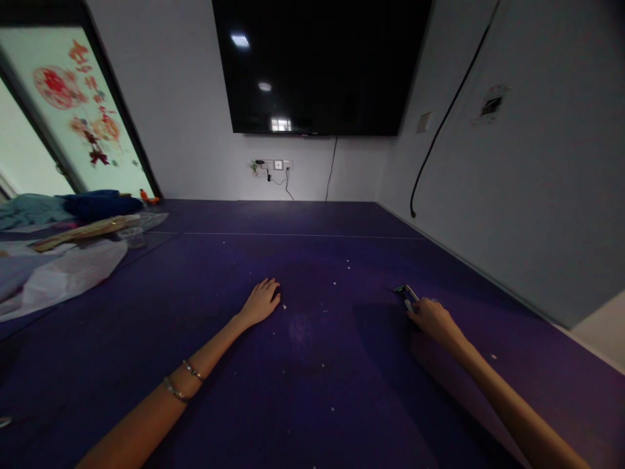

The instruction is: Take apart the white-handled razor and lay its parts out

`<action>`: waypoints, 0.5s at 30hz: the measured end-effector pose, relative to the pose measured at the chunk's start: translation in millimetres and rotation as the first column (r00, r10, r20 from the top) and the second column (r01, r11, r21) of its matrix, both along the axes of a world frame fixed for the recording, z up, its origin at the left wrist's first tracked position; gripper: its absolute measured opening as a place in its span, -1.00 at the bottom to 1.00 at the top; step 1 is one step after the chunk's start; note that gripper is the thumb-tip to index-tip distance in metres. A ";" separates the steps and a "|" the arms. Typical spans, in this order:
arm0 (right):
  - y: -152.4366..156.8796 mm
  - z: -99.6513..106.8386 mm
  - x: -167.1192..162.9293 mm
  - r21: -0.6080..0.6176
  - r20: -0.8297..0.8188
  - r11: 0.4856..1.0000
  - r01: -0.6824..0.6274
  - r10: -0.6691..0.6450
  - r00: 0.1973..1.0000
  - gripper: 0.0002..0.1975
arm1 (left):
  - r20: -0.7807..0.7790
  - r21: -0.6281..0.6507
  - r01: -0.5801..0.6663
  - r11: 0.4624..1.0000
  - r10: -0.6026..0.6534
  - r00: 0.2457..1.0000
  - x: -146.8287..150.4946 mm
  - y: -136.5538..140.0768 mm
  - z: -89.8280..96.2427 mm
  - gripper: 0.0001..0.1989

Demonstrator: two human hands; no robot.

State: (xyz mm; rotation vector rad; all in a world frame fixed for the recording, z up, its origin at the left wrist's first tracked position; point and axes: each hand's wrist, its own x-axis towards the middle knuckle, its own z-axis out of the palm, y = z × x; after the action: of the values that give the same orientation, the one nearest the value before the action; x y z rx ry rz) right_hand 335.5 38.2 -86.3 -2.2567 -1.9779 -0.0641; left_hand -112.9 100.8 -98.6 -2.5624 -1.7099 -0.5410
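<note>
My left hand (260,301) lies palm down on the dark purple surface (303,384), fingers stretched forward and nothing in it. Two silver bangles (180,384) circle that forearm. A small white scrap (284,307) lies just right of its thumb. Further right, my right hand (433,319) is closed around a small tool with two pale, silvery arms (408,301) and a dark end pointing forward and left. Its exact kind is too small to make out. My fingers cover its near end, and the tool is close to the surface.
Small white scraps (334,283) are scattered over the purple surface. At left lie a clear plastic bag (78,270), a long brown piece (88,233) and dark blue cloth (102,205). A television (322,71) hangs on the far wall; a black cable (449,111) hangs along the right wall.
</note>
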 end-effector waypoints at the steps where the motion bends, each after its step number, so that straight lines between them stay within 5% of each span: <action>1: -0.7 1.6 -0.2 0.000 -0.018 1.000 0.001 -0.001 1.000 -0.76 | 0.010 0.006 -0.002 1.000 0.002 1.000 -0.1 0.7 -0.5 -0.63; 6: -5.6 18.0 -10.6 0.068 -0.130 0.998 0.014 -0.005 0.991 -0.72 | 0.104 0.079 -0.055 0.995 0.046 0.994 10.1 -0.3 9.4 -0.73; 9: -9.2 32.7 -29.6 0.161 -0.147 0.987 -0.029 0.053 0.988 -0.73 | 0.289 0.117 -0.007 0.993 -0.027 0.957 33.1 -7.4 28.0 -0.78; 15: -25.9 59.6 -94.7 0.343 -0.075 0.906 -0.248 0.289 0.954 -0.74 | 0.671 -0.139 0.239 0.961 -0.087 0.737 108.1 -31.4 58.5 -0.74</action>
State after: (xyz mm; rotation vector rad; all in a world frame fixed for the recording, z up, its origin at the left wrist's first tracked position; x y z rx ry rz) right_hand 240.8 12.3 -26.7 -1.7260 -2.0171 -0.2043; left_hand -4.8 69.4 -40.0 -2.9088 -1.7732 -1.5193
